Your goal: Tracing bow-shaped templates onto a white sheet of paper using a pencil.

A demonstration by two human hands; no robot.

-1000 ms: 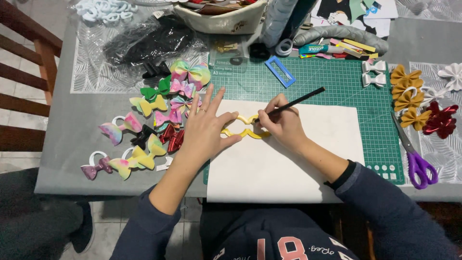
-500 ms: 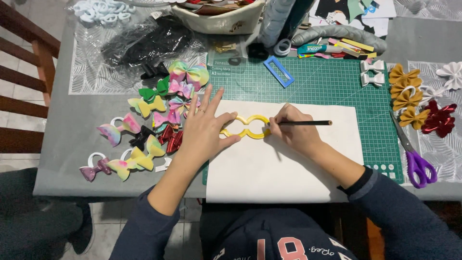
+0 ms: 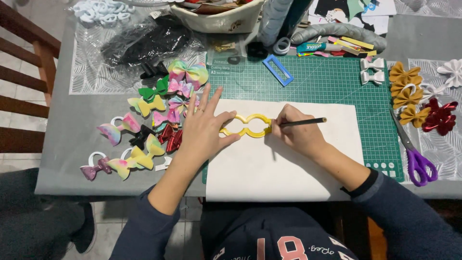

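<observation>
Template (image 3: 245, 126) tracing looks underway: left hand (image 3: 204, 130) lies flat, fingers spread, pinning it to white sheet (image 3: 284, 168), right hand (image 3: 298, 135) pinching pencil (image 3: 303, 122); next needs steady outline-following.

A sheet (image 3: 284, 163) lies on the near part of a cutting mat (image 3: 332, 82), which lies on the table (image 3: 62, 159). A template (image 3: 246, 126) rests on the sheet's far left edge, under the left hand (image 3: 204, 132); the right hand (image 3: 298, 132) is just right of it, holding a pencil (image 3: 302, 122). Bows (image 3: 154, 125) lie left of the mat, more bows (image 3: 418, 101) right of it, with scissors (image 3: 414, 154) at the mat's right edge. A frame (image 3: 277, 70) lies on the mat behind the sheet.
</observation>
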